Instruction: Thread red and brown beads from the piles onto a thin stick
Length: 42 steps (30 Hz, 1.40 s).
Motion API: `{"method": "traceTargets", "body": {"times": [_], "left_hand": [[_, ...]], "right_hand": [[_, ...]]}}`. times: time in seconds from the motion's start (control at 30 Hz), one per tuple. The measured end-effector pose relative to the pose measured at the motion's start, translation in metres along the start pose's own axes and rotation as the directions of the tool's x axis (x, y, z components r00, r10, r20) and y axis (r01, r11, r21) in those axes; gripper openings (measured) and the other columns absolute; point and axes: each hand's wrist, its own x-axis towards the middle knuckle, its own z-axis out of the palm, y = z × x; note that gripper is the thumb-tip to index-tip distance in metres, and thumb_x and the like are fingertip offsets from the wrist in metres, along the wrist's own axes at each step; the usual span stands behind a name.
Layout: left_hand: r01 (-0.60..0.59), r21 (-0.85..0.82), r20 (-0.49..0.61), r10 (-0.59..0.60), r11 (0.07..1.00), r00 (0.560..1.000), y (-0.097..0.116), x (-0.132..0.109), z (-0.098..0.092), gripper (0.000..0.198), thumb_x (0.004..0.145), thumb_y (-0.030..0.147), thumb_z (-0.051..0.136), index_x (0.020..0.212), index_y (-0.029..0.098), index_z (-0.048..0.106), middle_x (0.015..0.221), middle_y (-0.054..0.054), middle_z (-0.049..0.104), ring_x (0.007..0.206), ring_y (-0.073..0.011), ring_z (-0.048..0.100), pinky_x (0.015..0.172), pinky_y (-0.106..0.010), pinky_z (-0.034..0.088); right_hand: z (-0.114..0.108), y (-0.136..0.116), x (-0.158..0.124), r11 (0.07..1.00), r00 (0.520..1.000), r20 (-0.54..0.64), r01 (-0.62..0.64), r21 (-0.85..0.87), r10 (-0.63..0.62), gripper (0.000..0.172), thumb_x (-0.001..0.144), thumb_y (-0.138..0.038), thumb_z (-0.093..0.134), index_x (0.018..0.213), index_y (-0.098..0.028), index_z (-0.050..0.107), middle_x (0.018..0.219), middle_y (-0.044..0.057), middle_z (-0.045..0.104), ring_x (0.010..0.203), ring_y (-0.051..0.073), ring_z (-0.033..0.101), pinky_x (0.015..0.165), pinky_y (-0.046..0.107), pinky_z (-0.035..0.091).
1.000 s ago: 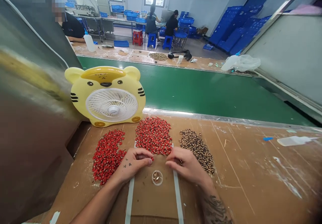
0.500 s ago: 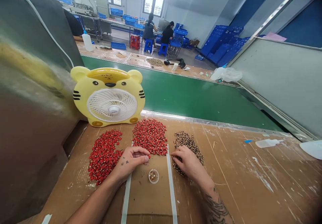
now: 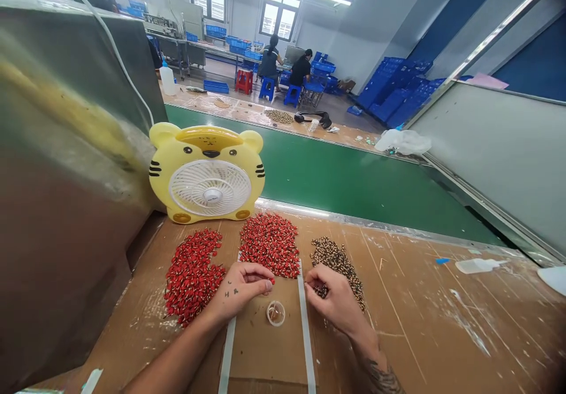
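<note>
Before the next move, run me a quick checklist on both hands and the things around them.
1. Left hand has a grip on a piece: ok, a small red piece shows at its fingertips.
2. Right hand has a piece: cannot tell, nothing clear shows at its fingertips.
3. Clear cup is in the open: ok, on the cardboard and uncovered by either hand.
4. Enough in the cup: cannot tell, the level is not readable.
5. Dark-and-tan pile is fully visible: not ok, the right hand hides part of it.
6. Squeeze bottle is out of the way: ok, lying well to the right of both hands.
</note>
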Motion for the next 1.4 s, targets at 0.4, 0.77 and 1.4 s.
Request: {"method": "traceTargets", "body": {"times": [0.4, 0.77, 1.4], "left_hand": [[-0.008, -0.048, 0.085, 0.012, 0.999, 0.996, -0.005, 0.000, -0.002, 0.019, 0.065, 0.026, 0.082, 0.080, 0.013, 0.080, 0.074, -0.007, 0.076, 0.064, -0.0155, 0.064, 0.068, -0.027, 0.051], [-0.037, 0.030, 0.094, 0.034, 0.999, 0.995, -0.008, 0.001, -0.001, 0.016, 0.067, 0.019, 0.076, 0.080, 0.012, 0.080, 0.076, -0.007, 0.077, 0.066, -0.0161, 0.067, 0.067, -0.024, 0.051], [-0.270, 0.177, -0.004, 0.275, 0.946, 0.961, -0.009, -0.002, 0.001, 0.011, 0.072, 0.017, 0.074, 0.079, 0.016, 0.082, 0.076, -0.008, 0.075, 0.073, -0.0180, 0.068, 0.067, -0.025, 0.053]], "right_hand": [[0.014, -0.050, 0.024, 0.962, 0.961, 0.044, 0.273, -0.006, -0.273, 0.011, 0.084, -0.010, 0.053, 0.079, -0.020, 0.053, 0.073, 0.003, 0.057, 0.071, 0.019, 0.052, 0.066, 0.030, 0.041], [0.014, -0.051, 0.022, 0.953, 0.953, 0.009, 0.303, 0.010, -0.303, 0.011, 0.089, -0.013, 0.054, 0.080, -0.019, 0.055, 0.074, 0.003, 0.057, 0.071, 0.018, 0.053, 0.065, 0.030, 0.042], [0.028, -0.050, 0.007, 0.939, 0.997, -0.073, 0.005, 0.343, 0.021, 0.014, 0.094, -0.024, 0.060, 0.090, -0.022, 0.073, 0.082, 0.004, 0.073, 0.075, 0.018, 0.067, 0.071, 0.028, 0.051]]}}
